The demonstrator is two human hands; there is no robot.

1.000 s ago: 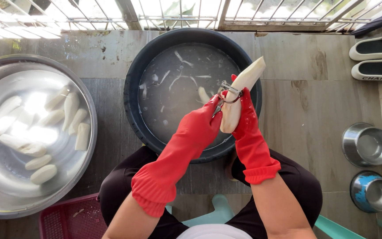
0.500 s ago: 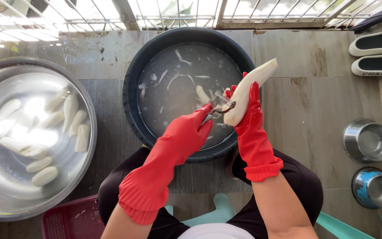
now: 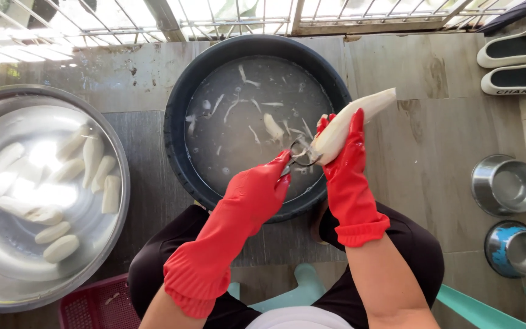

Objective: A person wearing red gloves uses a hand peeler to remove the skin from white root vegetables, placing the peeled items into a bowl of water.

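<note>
Over the dark basin point(image 3: 178, 152) of water, the red-gloved right hand point(image 3: 343, 152) grips a peeled white root point(image 3: 351, 122); the left hand point(image 3: 262, 186) clasps a peeler point(image 3: 301, 153) at its lower end (strokes best kept light, away from fingers).

Left hand point(image 3: 257, 192) with peeler point(image 3: 299, 155) against white root point(image 3: 351, 122) in right hand point(image 3: 342, 161)

Grey tiled floor point(image 3: 433, 146) carries a black basin point(image 3: 178, 152) at centre and a big steel basin point(image 3: 120, 201) at left. Two small steel bowls point(image 3: 506, 186) sit right, white slippers point(image 3: 512, 64) top right, red basket point(image 3: 92, 304) bottom left.
</note>
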